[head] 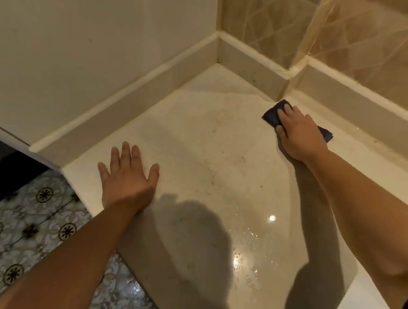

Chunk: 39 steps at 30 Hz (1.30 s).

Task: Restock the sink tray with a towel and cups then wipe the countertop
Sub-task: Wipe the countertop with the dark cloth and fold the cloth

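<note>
A pale stone countertop [212,140] fills the middle of the head view, wet and glossy toward the near right. My right hand [299,134] presses flat on a dark blue cloth [273,112] at the far right of the counter, close to the back ledge. Most of the cloth is hidden under the hand; one corner shows to the left and another to the right. My left hand [128,177] lies flat on the counter near its left front corner, fingers spread, with nothing in it. No tray, towel or cups are in view.
A raised stone backsplash ledge [136,110] runs along the counter's left and far sides, with a plain wall [85,24] on the left and beige tiles [366,38] behind. Patterned floor tiles [16,229] show below the counter's left front edge.
</note>
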Motion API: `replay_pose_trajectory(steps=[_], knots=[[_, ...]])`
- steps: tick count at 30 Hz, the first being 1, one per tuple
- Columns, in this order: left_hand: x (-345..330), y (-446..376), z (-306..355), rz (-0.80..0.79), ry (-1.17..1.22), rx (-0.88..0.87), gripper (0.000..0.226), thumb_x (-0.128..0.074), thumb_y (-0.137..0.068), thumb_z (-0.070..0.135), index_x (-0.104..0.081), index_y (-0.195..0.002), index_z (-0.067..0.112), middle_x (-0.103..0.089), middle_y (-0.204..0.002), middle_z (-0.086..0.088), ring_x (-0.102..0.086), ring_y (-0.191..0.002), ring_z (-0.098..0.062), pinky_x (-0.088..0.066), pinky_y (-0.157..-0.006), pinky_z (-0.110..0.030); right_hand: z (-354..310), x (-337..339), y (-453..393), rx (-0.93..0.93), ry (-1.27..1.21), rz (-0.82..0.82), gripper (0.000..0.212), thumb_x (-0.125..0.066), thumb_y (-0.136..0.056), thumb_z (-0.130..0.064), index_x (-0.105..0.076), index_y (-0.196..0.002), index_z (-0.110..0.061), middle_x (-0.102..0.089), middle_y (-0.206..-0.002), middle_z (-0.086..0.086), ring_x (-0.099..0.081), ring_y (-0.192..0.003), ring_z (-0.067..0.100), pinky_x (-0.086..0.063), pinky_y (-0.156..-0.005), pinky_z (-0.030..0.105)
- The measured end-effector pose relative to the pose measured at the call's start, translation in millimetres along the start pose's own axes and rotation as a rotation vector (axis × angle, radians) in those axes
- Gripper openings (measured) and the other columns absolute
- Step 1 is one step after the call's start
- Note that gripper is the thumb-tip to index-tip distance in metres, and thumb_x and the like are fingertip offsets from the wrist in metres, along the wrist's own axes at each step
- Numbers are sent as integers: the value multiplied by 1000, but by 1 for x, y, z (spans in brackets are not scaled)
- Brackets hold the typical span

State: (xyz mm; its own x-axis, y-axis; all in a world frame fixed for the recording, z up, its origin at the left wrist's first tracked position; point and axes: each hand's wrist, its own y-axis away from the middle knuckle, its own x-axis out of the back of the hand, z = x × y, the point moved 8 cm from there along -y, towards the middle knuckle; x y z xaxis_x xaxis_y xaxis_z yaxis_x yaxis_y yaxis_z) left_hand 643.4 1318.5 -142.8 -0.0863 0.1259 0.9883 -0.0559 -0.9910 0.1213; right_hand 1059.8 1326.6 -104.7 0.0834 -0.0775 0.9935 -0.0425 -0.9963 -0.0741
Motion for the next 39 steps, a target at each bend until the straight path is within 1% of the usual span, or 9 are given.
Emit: replay_pose_trajectory(steps=[9, 13, 19, 22, 26, 28, 32, 36, 39], knots=[[8, 5, 6, -28, 18, -29, 79, -13, -95, 61, -7, -156, 12, -1, -166, -9, 6, -151, -30, 2, -117, -59, -160, -4, 132, 200, -250, -86, 46, -52, -96, -15, -47, -141, -7, -40, -152, 15, -35, -140, 34, -30, -113, 47], [10, 6, 7, -54, 27, -38, 80, -13, -95, 61, -5, -156, 10, 2, -166, -10, 8, -151, -31, 5, -117, -60, -253, -8, 224, 255, -381, -189, 52, -45, -95, -16, -39, -147, -17, -30, -158, 6, -22, -147, 24, -6, -119, 34], [11, 9, 9, -74, 19, -46, 78, -14, -97, 59, -3, -156, 10, 5, -165, -10, 10, -150, -30, 7, -117, -59, -342, 16, 304, 239, -558, -69, 53, -81, -70, -9, -68, -121, -19, -65, -129, -1, -59, -121, 16, -53, -94, 36], [10, 9, 8, -83, 22, -45, 78, -14, -97, 59, -3, -156, 9, 5, -165, -11, 10, -150, -31, 7, -117, -59, -347, 12, 316, 47, -861, -94, 43, -65, -87, -3, -63, -128, -16, -62, -133, 2, -59, -121, 18, -49, -99, 35], [10, 9, 9, -84, 18, -50, 78, -14, -97, 59, -2, -156, 10, 4, -165, -10, 9, -150, -31, 7, -117, -59, -340, -9, 326, -772, -2175, -257, 29, -60, -87, -4, -71, -114, -8, -66, -112, 22, -64, -101, 36, -54, -86, 38], [10, 8, 8, -86, 15, -48, 78, -13, -96, 59, -3, -156, 10, 4, -165, -10, 9, -150, -30, 7, -117, -59, -341, -15, 334, -1071, -2508, -445, 38, -68, -85, -18, -66, -119, -2, -66, -106, 23, -66, -92, 36, -57, -79, 40], [9, 6, 8, -79, 20, -44, 80, -12, -94, 61, -3, -157, 11, 3, -166, -9, 8, -151, -30, 7, -117, -59, -312, 8, 312, -1051, -2614, -432, 59, -62, -93, -37, -47, -141, -5, -53, -116, 11, -55, -102, 24, -43, -98, 34], [9, 6, 7, -68, 14, -42, 81, -11, -93, 62, -3, -157, 11, 2, -166, -8, 7, -151, -29, 5, -118, -58, -262, 32, 292, -878, -2629, -302, 47, -78, -81, -27, -64, -119, -3, -66, -112, 14, -65, -101, 26, -49, -96, 37], [8, 6, 7, -54, 9, -39, 81, -11, -94, 62, -5, -157, 11, 1, -166, -8, 6, -151, -29, 4, -118, -58, -181, 52, 273, -804, -2531, -77, 40, -59, -93, -35, -66, -121, -7, -70, -115, 11, -66, -105, 24, -48, -99, 37]])
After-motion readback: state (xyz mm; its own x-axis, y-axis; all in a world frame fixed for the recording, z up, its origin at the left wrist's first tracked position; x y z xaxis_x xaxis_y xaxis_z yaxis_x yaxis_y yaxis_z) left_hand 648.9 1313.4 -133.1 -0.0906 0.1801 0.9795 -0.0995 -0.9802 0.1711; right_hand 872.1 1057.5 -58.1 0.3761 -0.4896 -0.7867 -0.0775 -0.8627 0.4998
